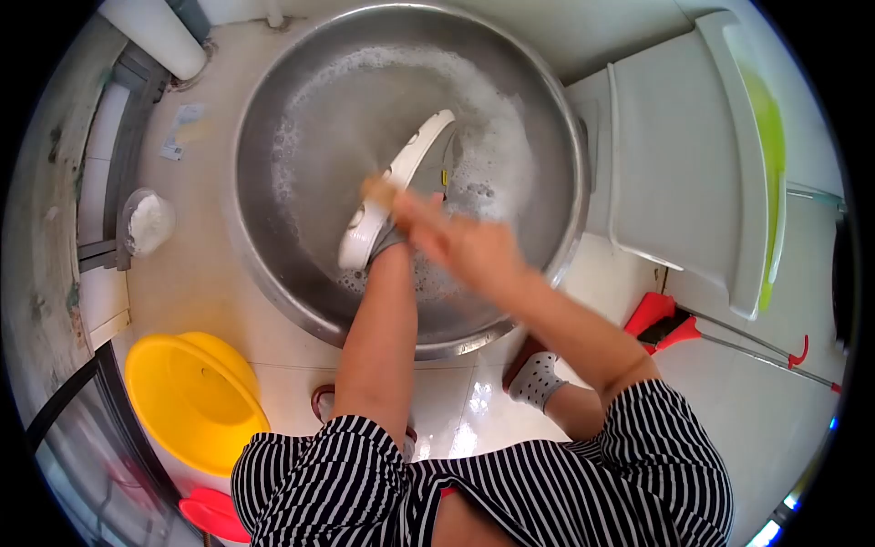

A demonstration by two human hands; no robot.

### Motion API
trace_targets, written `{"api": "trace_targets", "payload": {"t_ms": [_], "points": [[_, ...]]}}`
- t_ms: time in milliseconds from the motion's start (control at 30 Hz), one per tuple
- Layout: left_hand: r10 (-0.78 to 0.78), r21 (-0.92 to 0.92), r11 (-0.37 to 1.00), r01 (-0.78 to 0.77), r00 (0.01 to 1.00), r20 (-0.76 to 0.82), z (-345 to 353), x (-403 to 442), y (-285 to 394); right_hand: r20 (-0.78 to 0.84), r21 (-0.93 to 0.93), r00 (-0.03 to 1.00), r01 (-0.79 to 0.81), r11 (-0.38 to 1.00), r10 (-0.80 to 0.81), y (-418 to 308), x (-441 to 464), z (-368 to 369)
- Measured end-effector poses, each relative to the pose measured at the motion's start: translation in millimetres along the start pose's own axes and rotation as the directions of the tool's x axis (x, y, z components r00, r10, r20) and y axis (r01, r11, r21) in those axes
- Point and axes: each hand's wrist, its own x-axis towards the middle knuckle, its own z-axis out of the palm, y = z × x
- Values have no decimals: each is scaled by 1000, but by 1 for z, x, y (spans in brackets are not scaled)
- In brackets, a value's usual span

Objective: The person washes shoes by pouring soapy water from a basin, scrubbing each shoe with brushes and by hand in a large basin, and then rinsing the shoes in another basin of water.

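Note:
A shoe with a white sole (415,157) and a grey upper is tilted on its side above soapy water in a large round metal basin (581,228). My left hand (390,242) reaches inside the shoe, its fingers hidden by the upper. My right hand (456,242), blurred by motion, is closed around a brown brush (379,191) that lies against the sole. White suds ring the grey water.
A yellow tub (191,401) and a red basin (214,515) stand at the lower left. A small bowl of white powder (149,223) sits left of the basin. At the right are a white cabinet (679,146) and red-handled tools (679,333).

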Motion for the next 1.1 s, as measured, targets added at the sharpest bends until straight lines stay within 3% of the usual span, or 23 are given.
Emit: {"api": "trace_targets", "payload": {"t_ms": [67, 133, 167, 233, 267, 300, 367, 433, 500, 533, 567, 633, 667, 700, 767, 800, 833, 900, 933, 1000, 1033, 1067, 1100], "points": [[-14, 16, 1000, 13, 1000, 26, -1, 0, 5, -361, 106, 932, 2, 994, 37, 50, 45, 15], [72, -39, 997, -74, 996, -47, 2, -11, 0, -312, 71, 929, -188, 980, 201, 80, 72, 13], [144, -78, 985, -154, 982, -120, 4, -16, -6, -308, 69, 930, -187, 980, 199, 92, 78, 16], [-13, -139, 989, 44, 977, 215, -7, 1, -6, -332, 284, 916, -132, 950, 226, 113, 91, 22], [-32, -265, 957, 119, 950, 312, -18, 5, -3, -220, 526, 950, -77, 847, 223, 119, 95, 18], [-144, -659, 642, 393, 905, 399, -15, 5, -2, -210, 530, 952, -80, 844, 222, 109, 89, 11], [-231, -670, 531, 520, 849, 476, -25, 4, 6, 127, 751, 990, -137, 646, 62, 86, 76, 3], [-261, -683, 509, 523, 851, 456, -16, 11, -10, 181, 695, 982, -86, 714, -58, 87, 74, 32], [-241, -748, 426, 509, 861, 448, -25, 19, -14, 78, 862, 994, -106, 495, 76, 77, 64, 45], [-333, -861, 284, 422, 885, 324, -21, 24, -8, 40, 861, 988, -109, 497, 147, 72, 62, 50], [-334, -861, 282, 423, 885, 326, -18, 24, -5, 42, 860, 988, -111, 498, 147, 64, 61, 54], [-300, -560, 751, 350, 936, 183, -14, 23, -2, 19, 886, 960, -145, 441, 278, 51, 59, 61], [-249, -690, 686, 229, 966, 73, -10, 20, -3, 142, 850, 950, -261, 458, 278, 46, 57, 52], [-246, -689, 689, 225, 967, 70, -8, 21, -7, 138, 851, 951, -257, 457, 277, 48, 60, 52], [-349, -894, 365, 259, 928, 126, -9, 24, -16, 208, 895, 878, -349, 279, 432, 67, 75, 52], [-356, -894, 367, 256, 927, 119, -15, 24, -14, -102, 844, 820, -228, 485, 563, 96, 92, 100], [-351, -916, 309, 257, 926, 142, -24, 22, -7, -95, 844, 823, -232, 484, 561, 94, 92, 99], [-344, -932, 249, 262, 924, 168, -26, 21, -7, 2, 592, 840, -438, 676, 543, 87, 93, 87], [-360, -937, 215, 276, 914, 187, -24, 24, -11, -95, 679, 884, -279, 679, 458, 93, 93, 103], [-369, -942, 175, 287, 906, 207, -25, 28, -15, -54, 777, 891, -245, 579, 450, 67, 68, 64], [-396, -950, -1, 313, 872, 287, -29, 29, -16, -16, 857, 904, -207, 471, 427, 50, 54, 42], [-409, -929, -177, 326, 834, 371, -31, 30, -16, -18, 853, 906, -206, 479, 422, 38, 42, 30], [-410, -928, -181, 327, 832, 373, -31, 29, -15, -109, 701, 962, -104, 705, 250, 25, 29, 23]]}}
